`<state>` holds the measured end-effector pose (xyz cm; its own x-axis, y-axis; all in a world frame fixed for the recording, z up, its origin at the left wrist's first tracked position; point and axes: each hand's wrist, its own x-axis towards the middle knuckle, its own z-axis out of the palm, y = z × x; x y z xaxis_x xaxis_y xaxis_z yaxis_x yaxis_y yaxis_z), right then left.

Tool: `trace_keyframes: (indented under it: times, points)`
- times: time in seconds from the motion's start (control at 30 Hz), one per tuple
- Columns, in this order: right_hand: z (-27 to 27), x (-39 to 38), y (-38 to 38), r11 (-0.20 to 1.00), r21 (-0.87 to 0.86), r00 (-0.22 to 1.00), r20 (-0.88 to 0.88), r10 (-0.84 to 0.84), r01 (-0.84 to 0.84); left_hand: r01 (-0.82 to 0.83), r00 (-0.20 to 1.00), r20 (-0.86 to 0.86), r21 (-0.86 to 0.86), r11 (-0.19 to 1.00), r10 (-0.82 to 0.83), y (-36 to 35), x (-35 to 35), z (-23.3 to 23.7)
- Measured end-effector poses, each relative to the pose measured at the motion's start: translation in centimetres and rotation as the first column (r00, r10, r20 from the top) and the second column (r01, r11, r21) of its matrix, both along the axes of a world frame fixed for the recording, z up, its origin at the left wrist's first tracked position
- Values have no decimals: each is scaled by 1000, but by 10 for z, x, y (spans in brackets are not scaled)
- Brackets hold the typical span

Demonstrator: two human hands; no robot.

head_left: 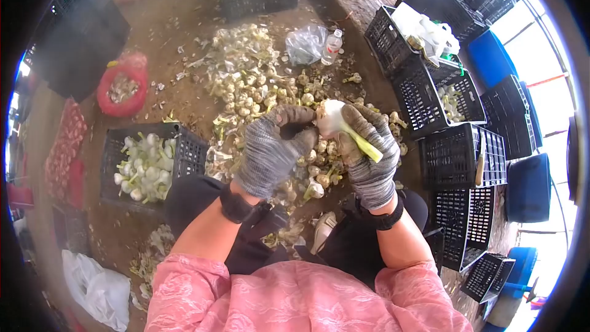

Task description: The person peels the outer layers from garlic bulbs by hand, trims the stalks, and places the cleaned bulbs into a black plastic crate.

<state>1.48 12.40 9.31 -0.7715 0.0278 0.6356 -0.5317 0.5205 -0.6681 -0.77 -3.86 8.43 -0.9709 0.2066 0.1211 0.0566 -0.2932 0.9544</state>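
Note:
A white garlic bulb (332, 117) with a short green stem is held up in front of me, above a heap of garlic. My right hand (371, 147), in a grey work glove, grips it with the stem lying across the fingers. On the bulb's other side is my left hand (270, 144), also gloved and soiled at the fingertips. Its fingers curl inward with the tips at or close to the bulb's root side; whether anything small is pinched there is hidden. Below and beyond both hands spreads the pile of untrimmed garlic bulbs (249, 95) on the brown floor.
At left stands a black crate (192, 152) of cleaned garlic, with a red mesh bag (112, 107) behind it. Stacked black crates (452, 154) line the right side. A clear bottle (332, 47) and a plastic bag (304, 46) lie beyond the pile.

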Motion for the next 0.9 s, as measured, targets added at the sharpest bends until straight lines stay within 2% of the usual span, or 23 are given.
trace_keyframes:
  times: [0.07, 0.1, 0.17, 0.23, 0.3, 0.33, 0.37, 0.43, 0.5, 0.57, 0.63, 0.67, 0.7, 0.73, 0.77, 0.8, 0.83, 0.9]
  points:
    - [-3, -1, 1, 965, -258, 990, 114, 87, -55, -87, 995, -41, -39, 995, 86, 1, -6, -7]
    - [-2, -2, 3, 965, -258, 990, 113, 88, -57, -89, 995, -42, -38, 995, 87, -1, -10, -6]
    - [1, -3, 9, 999, -14, 1000, 6, 29, -29, -103, 991, 76, -126, 987, 113, -8, -19, -4]
    - [0, -3, 6, 998, -55, 1000, -2, 26, -26, -114, 993, 26, -108, 988, 118, -6, -15, -1]
    - [-1, -1, 4, 1000, 22, 1000, 9, 3, -3, 5, 1000, -16, 69, 998, -4, 2, -6, 5]
    - [-6, -1, 5, 997, 74, 1000, 13, 0, -1, 2, 996, -86, -64, 998, -7, 2, -5, 0]
    - [-15, 0, 1, 999, 34, 997, 72, -3, 0, 1, 996, -85, -61, 998, -6, 1, -6, 0]
    - [-5, 2, 2, 925, 369, 993, -106, -59, 94, -90, 986, -162, -303, 949, 42, -2, -7, 2]
    - [-2, 4, 2, 895, 426, 987, -146, -72, 128, -74, 993, -111, -337, 939, 38, -1, -8, 6]
    - [-2, 3, 2, 860, 484, 980, -183, -81, 161, -26, 1000, -8, -268, 963, 25, 1, -10, -2]
    - [-7, 0, 3, 956, 283, 991, -128, -46, 81, -43, 998, -50, -293, 955, 29, 0, -13, -5]
    - [-8, 0, 2, 982, 183, 997, -66, -35, 47, -89, 993, -105, -383, 919, 53, -1, -14, -2]
    - [-10, -1, 1, 982, 184, 997, -66, -34, 46, -138, 985, -159, -468, 873, 70, -3, -15, -1]
    - [-13, -2, -1, 1000, -14, 1000, 27, 12, -11, -138, 985, -159, -467, 873, 71, -3, -17, -3]
    - [-17, -2, -1, 975, -215, 991, 109, 75, -50, -188, 970, -230, -490, 851, 82, -4, -19, -7]
    - [-21, 1, -1, 860, -504, 948, 228, 221, -79, -240, 949, -302, -508, 827, 90, -4, -21, -11]
    - [-21, 1, 1, 860, -503, 948, 227, 222, -81, -242, 948, -303, -506, 828, 92, -5, -25, -13]
    - [-11, 3, 2, 637, -768, 869, 265, 419, -73, -351, 915, -388, -628, 694, 111, -7, -29, -17]
